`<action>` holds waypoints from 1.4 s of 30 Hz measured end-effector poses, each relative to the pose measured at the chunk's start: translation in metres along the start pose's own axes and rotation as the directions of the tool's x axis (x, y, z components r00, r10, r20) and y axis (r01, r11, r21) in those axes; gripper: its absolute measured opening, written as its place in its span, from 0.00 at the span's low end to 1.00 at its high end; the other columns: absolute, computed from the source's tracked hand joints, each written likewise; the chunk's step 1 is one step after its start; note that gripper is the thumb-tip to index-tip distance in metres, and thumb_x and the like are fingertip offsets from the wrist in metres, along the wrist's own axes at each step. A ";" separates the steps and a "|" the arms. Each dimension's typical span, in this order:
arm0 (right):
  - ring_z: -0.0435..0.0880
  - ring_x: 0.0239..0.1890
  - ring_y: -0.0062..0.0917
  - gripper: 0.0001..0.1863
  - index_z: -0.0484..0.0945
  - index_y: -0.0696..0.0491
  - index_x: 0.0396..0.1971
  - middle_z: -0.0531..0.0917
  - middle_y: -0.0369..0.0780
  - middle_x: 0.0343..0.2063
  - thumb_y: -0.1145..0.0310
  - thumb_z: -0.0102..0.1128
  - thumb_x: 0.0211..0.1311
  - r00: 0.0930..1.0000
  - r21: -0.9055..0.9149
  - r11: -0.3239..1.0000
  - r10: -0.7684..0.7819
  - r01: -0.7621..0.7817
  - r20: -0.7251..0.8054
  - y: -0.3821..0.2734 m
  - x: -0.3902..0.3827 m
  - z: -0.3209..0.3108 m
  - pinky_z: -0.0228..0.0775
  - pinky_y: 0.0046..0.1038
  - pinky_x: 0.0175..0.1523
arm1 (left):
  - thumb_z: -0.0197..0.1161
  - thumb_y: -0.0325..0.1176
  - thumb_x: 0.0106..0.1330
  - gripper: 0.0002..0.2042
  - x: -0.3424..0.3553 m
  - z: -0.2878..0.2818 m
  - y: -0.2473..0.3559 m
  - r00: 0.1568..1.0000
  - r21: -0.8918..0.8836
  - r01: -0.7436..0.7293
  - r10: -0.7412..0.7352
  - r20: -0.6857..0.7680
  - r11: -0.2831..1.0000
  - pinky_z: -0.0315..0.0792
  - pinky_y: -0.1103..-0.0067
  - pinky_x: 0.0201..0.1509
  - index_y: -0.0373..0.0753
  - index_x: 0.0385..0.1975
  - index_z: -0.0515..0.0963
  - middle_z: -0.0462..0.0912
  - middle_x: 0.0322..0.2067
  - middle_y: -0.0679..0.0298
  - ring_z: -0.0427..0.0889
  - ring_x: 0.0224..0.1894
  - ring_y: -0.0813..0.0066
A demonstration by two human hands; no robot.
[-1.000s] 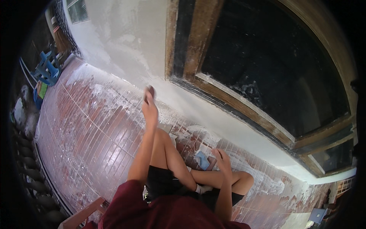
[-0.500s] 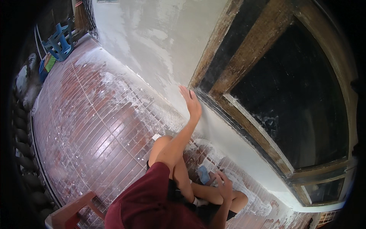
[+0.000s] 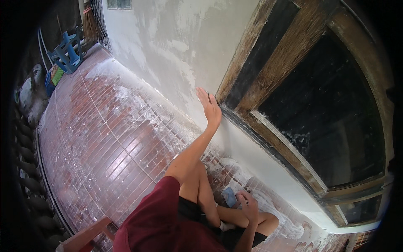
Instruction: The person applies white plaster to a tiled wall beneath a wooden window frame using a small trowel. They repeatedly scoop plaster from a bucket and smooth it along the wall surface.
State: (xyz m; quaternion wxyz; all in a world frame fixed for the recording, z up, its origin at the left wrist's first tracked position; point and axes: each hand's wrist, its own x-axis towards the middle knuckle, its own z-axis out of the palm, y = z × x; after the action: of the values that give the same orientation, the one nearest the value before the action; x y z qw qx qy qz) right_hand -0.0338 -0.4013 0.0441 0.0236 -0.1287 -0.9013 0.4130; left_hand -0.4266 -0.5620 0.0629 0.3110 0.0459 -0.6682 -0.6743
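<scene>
My left hand (image 3: 213, 112) reaches up to the plastered wall (image 3: 168, 46) and lies against it with fingers stretched, beside the lower corner of the wooden window frame (image 3: 268, 67). A thin dark line shows between its fingers; I cannot tell what it is. My right hand (image 3: 248, 206) hovers low above my bent leg, its fingers curled. Whatever it may hold is hidden. Close to its fingertips is a small light-blue piece (image 3: 229, 196), perhaps cloth or paper, over the floor.
White dust and flakes cover the red tiled floor (image 3: 109, 138). A reddish chair or stool (image 3: 90, 235) stands at lower left. Far left are a blue stool (image 3: 67, 52), a broom (image 3: 89, 21) and a green brush head (image 3: 57, 75). Dark balusters (image 3: 31, 180) line the left edge.
My view has shifted slightly, so the wall and window sit a little lower. The left hand stays at the wall by the frame corner. My right-hand fingers have curled in more.
</scene>
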 end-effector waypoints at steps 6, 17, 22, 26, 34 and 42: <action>0.85 0.43 0.28 0.13 0.81 0.57 0.47 0.87 0.43 0.39 0.69 0.58 0.66 0.986 0.044 0.994 0.103 -0.098 -0.134 0.003 -0.028 -0.022 0.74 0.27 0.50 | 0.35 0.45 0.78 0.31 0.138 -0.023 0.038 0.978 -0.104 -0.170 0.155 -0.137 0.980 0.34 0.65 0.77 0.26 0.71 0.43 0.39 0.74 0.46 0.36 0.76 0.50; 0.85 0.42 0.23 0.13 0.81 0.59 0.47 0.87 0.42 0.39 0.70 0.57 0.66 0.993 0.115 0.992 -0.039 0.052 -0.110 -0.024 -0.008 0.006 0.74 0.24 0.48 | 0.39 0.40 0.78 0.29 -0.070 -0.038 -0.026 0.947 0.122 -0.100 0.056 0.316 0.988 0.42 0.65 0.76 0.28 0.71 0.46 0.45 0.73 0.44 0.43 0.75 0.48; 0.84 0.42 0.23 0.14 0.80 0.60 0.47 0.87 0.42 0.39 0.68 0.56 0.68 0.991 0.229 0.972 0.075 -0.048 -0.109 -0.031 -0.002 0.003 0.73 0.25 0.50 | 0.41 0.47 0.78 0.29 -0.104 -0.065 -0.013 0.853 -0.125 0.475 -0.420 0.312 0.871 0.60 0.74 0.68 0.28 0.67 0.60 0.68 0.64 0.46 0.68 0.66 0.60; 0.84 0.42 0.22 0.14 0.79 0.62 0.48 0.87 0.43 0.38 0.69 0.54 0.70 0.980 0.433 0.899 0.140 -0.065 -0.144 -0.024 -0.001 0.001 0.73 0.24 0.50 | 0.42 0.44 0.77 0.27 -0.091 -0.072 0.009 0.951 -0.278 0.310 -0.301 0.077 0.909 0.60 0.72 0.69 0.27 0.64 0.63 0.68 0.63 0.46 0.67 0.67 0.58; 0.83 0.42 0.21 0.13 0.79 0.62 0.48 0.87 0.42 0.38 0.72 0.53 0.70 0.948 0.292 0.949 0.195 -0.118 -0.251 0.006 -0.031 -0.034 0.72 0.22 0.51 | 0.38 0.45 0.78 0.31 0.038 -0.029 -0.016 0.973 -0.151 0.184 -0.201 -0.109 0.971 0.40 0.71 0.77 0.27 0.71 0.44 0.44 0.73 0.47 0.44 0.75 0.57; 0.84 0.44 0.23 0.13 0.81 0.59 0.47 0.87 0.41 0.40 0.71 0.56 0.67 0.967 0.207 0.964 0.199 -0.165 -0.161 0.006 -0.033 -0.018 0.72 0.23 0.51 | 0.29 0.50 0.78 0.33 -0.063 0.013 -0.039 0.927 -0.129 0.371 -0.375 -0.006 0.920 0.28 0.64 0.78 0.30 0.72 0.37 0.31 0.74 0.50 0.32 0.76 0.52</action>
State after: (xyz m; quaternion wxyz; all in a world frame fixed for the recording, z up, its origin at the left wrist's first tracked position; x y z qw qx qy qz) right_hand 0.0022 -0.3929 0.0534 0.0792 -0.2452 -0.8358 0.4848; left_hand -0.3962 -0.5231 0.0054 0.1896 0.1629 -0.5989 -0.7608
